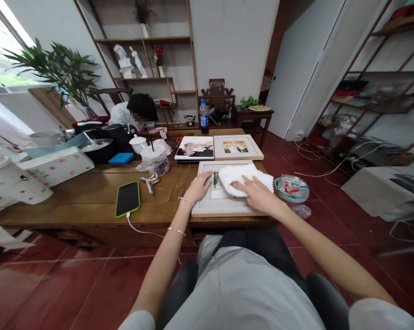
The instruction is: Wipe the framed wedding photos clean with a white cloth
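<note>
1. Cloth (pixel 231 173), white and fluffy, lies bunched over the middle and right of a pale picture frame (pixel 224 213), hiding much of the picture inside; a strip of it shows at the left.
2. The frame lies flat at the near edge of a brown wooden bench (pixel 169 183), right in front of the seated person.
3. Right hand (pixel 260 195) rests on top of the cloth, fingers partly bent; from where I stand, I cannot tell whether they pinch the fabric.
4. Left hand (pixel 202 183) lies on the left part of the frame, fingers stretched out and not clenched, near the cloth. 2 thin bands circle that wrist and forearm.
5. Just beyond the frame, 2 more pieces lie side by side: a white-edged photo (pixel 196 147) on the left and another pale frame (pixel 235 145) on the right.
6. Orange-handled scissors (pixel 179 139) sit by the photo, and a blue-labelled bottle (pixel 204 117) stands farther back.
7. To the left I see a green-cased phone (pixel 128 199), screen dark, plugged into a white cable (pixel 141 231); a drink cup (pixel 154 153) with a dark straw; and a flat blue box (pixel 121 158).
8. Across the bench, at the far left, another person (pixel 119 114) bends low.
</note>
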`<state>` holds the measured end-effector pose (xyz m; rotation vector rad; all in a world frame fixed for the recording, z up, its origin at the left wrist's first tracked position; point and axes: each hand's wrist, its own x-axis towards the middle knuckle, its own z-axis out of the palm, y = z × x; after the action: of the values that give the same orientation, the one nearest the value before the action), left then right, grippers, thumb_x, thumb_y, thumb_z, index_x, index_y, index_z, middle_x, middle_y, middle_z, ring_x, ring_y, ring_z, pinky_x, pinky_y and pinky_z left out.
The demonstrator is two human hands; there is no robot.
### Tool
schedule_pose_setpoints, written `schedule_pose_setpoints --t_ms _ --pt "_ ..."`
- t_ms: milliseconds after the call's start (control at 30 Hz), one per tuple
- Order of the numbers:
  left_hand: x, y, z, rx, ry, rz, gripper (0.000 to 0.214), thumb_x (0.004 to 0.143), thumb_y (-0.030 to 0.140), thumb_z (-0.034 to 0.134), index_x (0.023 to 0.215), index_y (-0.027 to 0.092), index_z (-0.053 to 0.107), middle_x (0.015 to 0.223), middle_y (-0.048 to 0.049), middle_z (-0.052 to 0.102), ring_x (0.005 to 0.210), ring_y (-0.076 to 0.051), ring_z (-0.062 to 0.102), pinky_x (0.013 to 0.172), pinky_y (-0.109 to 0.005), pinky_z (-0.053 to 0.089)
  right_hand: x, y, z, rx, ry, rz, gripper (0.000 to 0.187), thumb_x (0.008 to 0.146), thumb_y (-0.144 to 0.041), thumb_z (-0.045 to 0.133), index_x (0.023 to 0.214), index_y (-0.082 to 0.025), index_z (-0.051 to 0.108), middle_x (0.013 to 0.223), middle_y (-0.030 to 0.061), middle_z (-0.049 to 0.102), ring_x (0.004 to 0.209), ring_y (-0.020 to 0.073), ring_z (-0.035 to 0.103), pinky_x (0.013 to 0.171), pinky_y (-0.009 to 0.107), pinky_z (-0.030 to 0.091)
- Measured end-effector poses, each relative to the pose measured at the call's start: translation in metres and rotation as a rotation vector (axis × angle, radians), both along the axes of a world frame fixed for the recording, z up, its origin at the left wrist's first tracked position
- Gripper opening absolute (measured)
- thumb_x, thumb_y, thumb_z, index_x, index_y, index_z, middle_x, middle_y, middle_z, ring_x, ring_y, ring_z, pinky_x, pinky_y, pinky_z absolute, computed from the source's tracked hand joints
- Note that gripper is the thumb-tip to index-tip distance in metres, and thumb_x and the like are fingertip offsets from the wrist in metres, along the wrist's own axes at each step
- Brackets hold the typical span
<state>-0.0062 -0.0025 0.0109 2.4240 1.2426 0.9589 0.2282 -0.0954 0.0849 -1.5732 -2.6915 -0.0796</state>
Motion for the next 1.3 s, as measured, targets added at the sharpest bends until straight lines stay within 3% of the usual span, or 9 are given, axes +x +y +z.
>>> schedule_pose_setpoints --t_ms 167,300,433,567,700,833,1000,1167,1300 --pt "0.000 0.000 0.000 0.002 -0.001 0.013 0.035 0.089 0.023 0.048 0.120 0.010 0.058 0.130 -0.0152 0.056 0.122 -0.024 0.051 0.108 -0.039 0.037 0.002 0.070 0.002 0.272 -0.016 -0.184 0.072 0.074 0.002 0.038 0.142 -0.021 0.033 0.128 0.0139 0.057 0.136 0.0345 0.024 0.102 0.062 0.016" --pt "-0.001 0.001 -0.001 0.003 -0.003 0.018 0.035 0.089 0.023 0.047 0.120 0.011 0.058 0.129 -0.0134 0.057 0.122 -0.023 0.052 0.108 -0.039 0.037 -0.014 0.080 -0.008 0.190 -0.067 -0.099 0.062 0.076 0.001 0.039 0.132 -0.025 0.051 0.132 0.0099 0.055 0.133 0.0379 0.027 0.101 0.059 0.020" --pt "-0.001 0.001 -0.002 0.002 0.000 0.008 0.035 0.089 0.024 0.047 0.120 0.011 0.057 0.129 -0.0142 0.057 0.122 -0.023 0.051 0.108 -0.040 0.037 -0.023 0.042 -0.013 0.077 -0.078 0.009 0.055 0.077 -0.001 0.041 0.124 -0.025 0.059 0.137 0.0087 0.051 0.125 0.0381 0.037 0.096 0.056 0.029" --pt "0.000 0.001 -0.001 0.007 0.000 0.010 0.034 0.089 0.023 0.047 0.120 0.013 0.058 0.128 -0.0129 0.058 0.122 -0.023 0.052 0.107 -0.041 0.038 -0.017 -0.020 0.003 -0.067 -0.052 0.137 0.058 0.074 0.000 0.041 0.125 -0.023 0.058 0.120 0.0115 0.062 0.116 0.0327 0.047 0.092 0.047 0.035" --pt "0.000 0.001 0.000 0.005 0.011 0.016 0.035 0.088 0.022 0.046 0.119 0.012 0.058 0.127 -0.0134 0.059 0.121 -0.023 0.053 0.107 -0.041 0.038 -0.011 -0.073 0.021 -0.148 0.019 0.164 0.064 0.070 0.002 0.040 0.127 -0.023 0.055 0.121 0.0108 0.062 0.122 0.0324 0.045 0.096 0.047 0.035" --pt "0.000 0.002 0.000 0.010 0.019 0.023 0.035 0.088 0.022 0.046 0.120 0.014 0.058 0.128 -0.0122 0.058 0.121 -0.023 0.053 0.107 -0.042 0.038 -0.013 -0.092 0.024 -0.219 0.041 0.173 0.071 0.066 0.004 0.040 0.129 -0.026 0.053 0.136 0.0078 0.051 0.131 0.0325 0.035 0.101 0.050 0.032" --pt "-0.001 0.002 -0.001 0.003 0.017 0.005 0.035 0.089 0.024 0.047 0.120 0.012 0.058 0.128 -0.0138 0.058 0.122 -0.023 0.052 0.108 -0.041 0.037 -0.011 -0.059 0.010 -0.148 0.058 0.116 0.076 0.067 0.003 0.041 0.137 -0.027 0.044 0.131 0.0108 0.054 0.131 0.0301 0.038 0.102 0.047 0.032" --pt "-0.001 0.002 -0.001 -0.005 -0.003 -0.004 0.035 0.089 0.024 0.048 0.120 0.013 0.058 0.128 -0.0141 0.057 0.122 -0.024 0.052 0.107 -0.042 0.037 -0.001 0.010 -0.002 -0.032 0.029 0.055 0.074 0.068 0.006 0.039 0.134 -0.026 0.047 0.129 0.0111 0.055 0.126 0.0289 0.043 0.099 0.042 0.034" --pt "-0.001 0.003 -0.002 -0.007 -0.001 0.012 0.035 0.088 0.023 0.048 0.121 0.015 0.058 0.129 -0.0125 0.057 0.122 -0.023 0.052 0.107 -0.042 0.038 0.003 0.064 0.002 0.180 0.019 -0.087 0.073 0.070 0.006 0.037 0.138 -0.021 0.040 0.122 0.0150 0.059 0.124 0.0324 0.042 0.095 0.046 0.034"
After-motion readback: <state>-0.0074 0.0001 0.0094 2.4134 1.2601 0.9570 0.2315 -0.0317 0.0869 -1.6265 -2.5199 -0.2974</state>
